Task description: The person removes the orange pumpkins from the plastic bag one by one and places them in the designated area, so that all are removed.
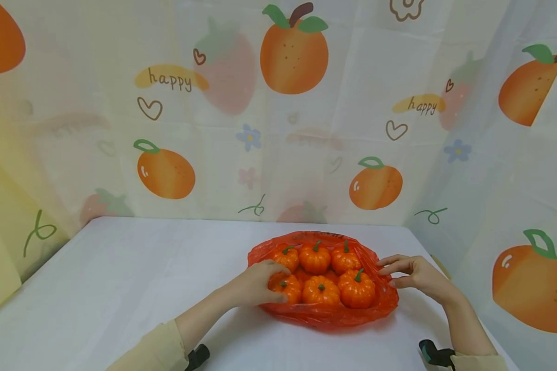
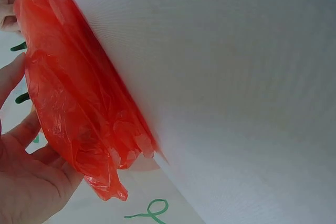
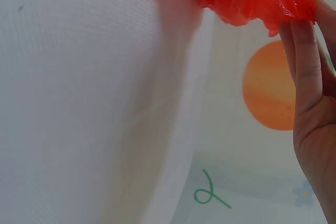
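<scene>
Ribbed pumpkins, crinkled plastic bag

We see a makeshift, screened-off booth: a white table enclosed behind and at both sides by creased cloth printed with oranges (and the word "happy"). What sort of room holds it, we cannot tell.
</scene>
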{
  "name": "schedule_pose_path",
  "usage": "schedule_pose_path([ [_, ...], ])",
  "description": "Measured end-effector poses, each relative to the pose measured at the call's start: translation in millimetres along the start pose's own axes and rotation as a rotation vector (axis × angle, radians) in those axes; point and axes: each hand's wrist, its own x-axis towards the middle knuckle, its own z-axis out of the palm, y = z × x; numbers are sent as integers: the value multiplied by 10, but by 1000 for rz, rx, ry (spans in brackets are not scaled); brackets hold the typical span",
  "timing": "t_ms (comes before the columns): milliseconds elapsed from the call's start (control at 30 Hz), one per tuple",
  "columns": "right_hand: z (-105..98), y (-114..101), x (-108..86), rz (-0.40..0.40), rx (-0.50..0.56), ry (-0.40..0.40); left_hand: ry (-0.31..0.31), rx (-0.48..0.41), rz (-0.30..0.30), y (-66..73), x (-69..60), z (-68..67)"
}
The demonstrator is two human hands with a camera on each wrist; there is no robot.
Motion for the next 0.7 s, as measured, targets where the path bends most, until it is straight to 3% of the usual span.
schedule_pose_path([
  [367, 14, 5, -1, 6, -7, 15, -32, -22, -36, 10, -19, -1],
  [700, 31, 11, 5, 26, -1, 14, -45, -35, -24, -16, -4, -8],
])
